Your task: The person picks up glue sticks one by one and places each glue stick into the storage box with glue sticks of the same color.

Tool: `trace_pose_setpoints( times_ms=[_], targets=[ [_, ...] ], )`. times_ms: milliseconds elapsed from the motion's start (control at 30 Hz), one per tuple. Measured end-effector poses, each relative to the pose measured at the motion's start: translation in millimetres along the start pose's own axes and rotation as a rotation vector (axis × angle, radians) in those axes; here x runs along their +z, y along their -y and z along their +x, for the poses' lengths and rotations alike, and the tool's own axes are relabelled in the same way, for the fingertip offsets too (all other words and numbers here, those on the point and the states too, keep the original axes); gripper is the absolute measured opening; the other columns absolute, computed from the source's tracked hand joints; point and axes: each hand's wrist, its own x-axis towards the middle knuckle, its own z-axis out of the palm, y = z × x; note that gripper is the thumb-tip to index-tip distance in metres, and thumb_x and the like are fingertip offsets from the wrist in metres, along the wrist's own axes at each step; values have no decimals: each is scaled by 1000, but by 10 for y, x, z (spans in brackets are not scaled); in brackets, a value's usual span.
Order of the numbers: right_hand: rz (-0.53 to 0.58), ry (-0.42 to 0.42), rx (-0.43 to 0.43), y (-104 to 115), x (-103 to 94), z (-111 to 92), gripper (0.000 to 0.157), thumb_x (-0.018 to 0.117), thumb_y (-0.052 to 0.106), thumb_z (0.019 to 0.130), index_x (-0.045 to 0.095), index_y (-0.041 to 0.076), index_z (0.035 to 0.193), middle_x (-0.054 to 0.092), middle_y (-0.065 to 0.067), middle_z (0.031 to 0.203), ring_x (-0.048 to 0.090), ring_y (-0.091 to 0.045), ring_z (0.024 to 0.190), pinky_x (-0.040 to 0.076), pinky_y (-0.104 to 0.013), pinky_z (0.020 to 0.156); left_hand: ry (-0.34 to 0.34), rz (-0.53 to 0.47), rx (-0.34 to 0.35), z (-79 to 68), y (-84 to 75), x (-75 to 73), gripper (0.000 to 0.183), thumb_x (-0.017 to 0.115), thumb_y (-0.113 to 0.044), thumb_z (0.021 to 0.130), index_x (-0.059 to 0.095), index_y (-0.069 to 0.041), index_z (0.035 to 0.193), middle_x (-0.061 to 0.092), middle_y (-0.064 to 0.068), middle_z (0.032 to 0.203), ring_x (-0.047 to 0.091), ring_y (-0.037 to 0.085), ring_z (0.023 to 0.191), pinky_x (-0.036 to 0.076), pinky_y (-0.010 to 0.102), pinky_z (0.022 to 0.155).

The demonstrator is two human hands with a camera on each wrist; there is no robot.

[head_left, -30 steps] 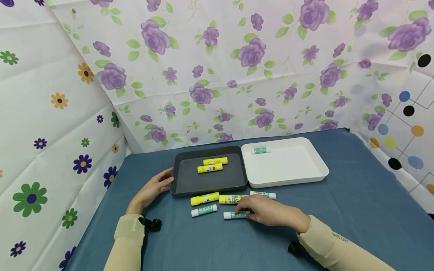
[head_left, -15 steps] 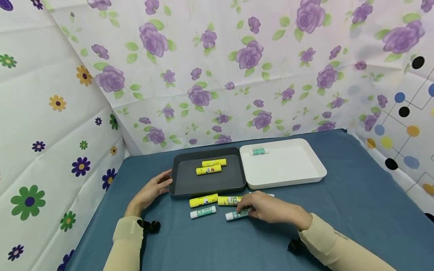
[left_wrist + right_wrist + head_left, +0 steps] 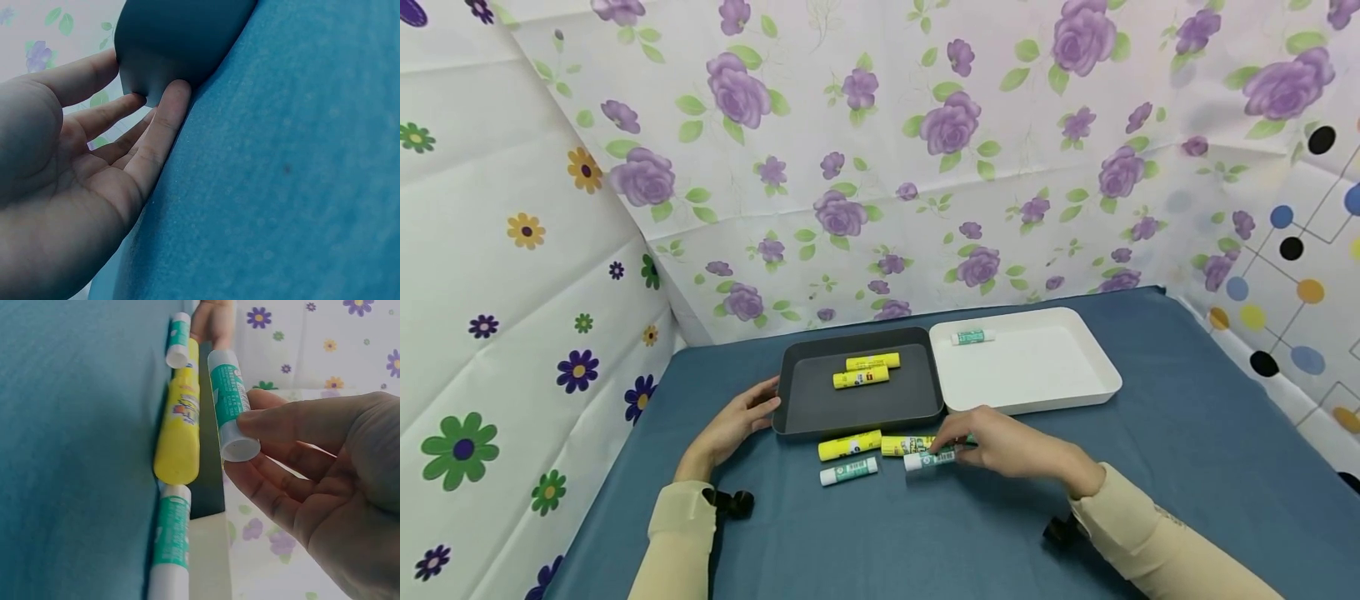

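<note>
My right hand [image 3: 1011, 446] pinches a green-and-white glue stick [image 3: 229, 390] between thumb and fingers. In the right wrist view it is lifted off the cloth, beside a yellow glue stick [image 3: 178, 437]. Another green-and-white glue stick [image 3: 172, 531] lies close by; in the head view the right hand largely hides it. To the left, two glue sticks lie before the dark tray: a yellow one [image 3: 849, 445] and a green-and-white one [image 3: 848, 472]. My left hand [image 3: 730, 433] touches the left side of the dark grey tray [image 3: 801, 417], its fingers extended against the outer wall [image 3: 169, 50].
Two yellow glue sticks [image 3: 861, 377] lie inside the dark tray. Against its right side stands a white tray [image 3: 1037, 367] holding one green-and-white glue stick [image 3: 972, 337]. A blue cloth [image 3: 865, 542] covers the table, and flowered sheets [image 3: 910, 192] hang behind and beside it.
The right hand has picked up the green-and-white glue stick from the cloth and moved it slightly up and away from the person. The left hand stays at the dark tray.
</note>
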Motion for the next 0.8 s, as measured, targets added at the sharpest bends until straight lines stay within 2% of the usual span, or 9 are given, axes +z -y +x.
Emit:
trace_pose_setpoints(
  times_ms=[400,800],
  targets=[
    [33,-123,7,5,-287,-98,35,68,0,91,72,26,114,65,13,113,62,-8,102,55,-35,82,3,1,7,-19,15,-13,66,54,-34,102,22,-17,158,23,15,158,26,34,143,29,57,113],
    [67,-150,34,-29,-385,-137,34,68,1,91,71,25,115,66,11,114,62,-10,105,54,-38,84,8,-2,6,-6,3,-15,67,55,-35,102,22,-18,158,24,14,158,27,33,143,30,57,112]
  ],
)
